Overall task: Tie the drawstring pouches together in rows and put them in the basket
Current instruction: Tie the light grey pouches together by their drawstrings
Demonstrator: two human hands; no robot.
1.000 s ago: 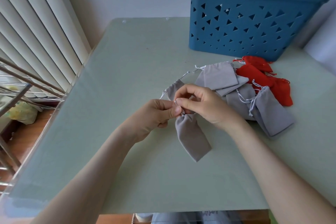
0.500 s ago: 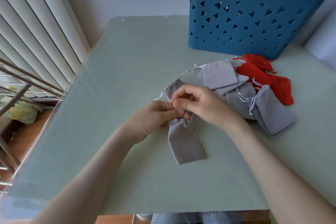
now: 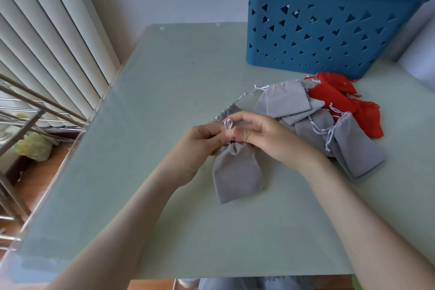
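Note:
A grey drawstring pouch [image 3: 236, 172] lies flat in front of me, its gathered neck under my fingers. A second grey pouch [image 3: 227, 114] peeks out just beyond my hands. My left hand [image 3: 202, 142] and my right hand [image 3: 261, 135] meet over the necks and pinch the white drawstrings, with a small loop of cord [image 3: 228, 123] standing up between them. To the right lies a pile of grey pouches [image 3: 313, 115] and several red pouches [image 3: 350, 106]. The blue basket [image 3: 324, 28] stands at the back right.
The pale green glass table [image 3: 146, 139] ends at a left edge near vertical blinds [image 3: 47, 30]. A metal rack [image 3: 26, 110] and a yellow bag [image 3: 33, 146] sit below on the left. A white wall is behind the basket.
The near pouch has swung from slanting right to hanging almost straight toward me. My right fingers have opened a little and a cord loop now shows between my hands.

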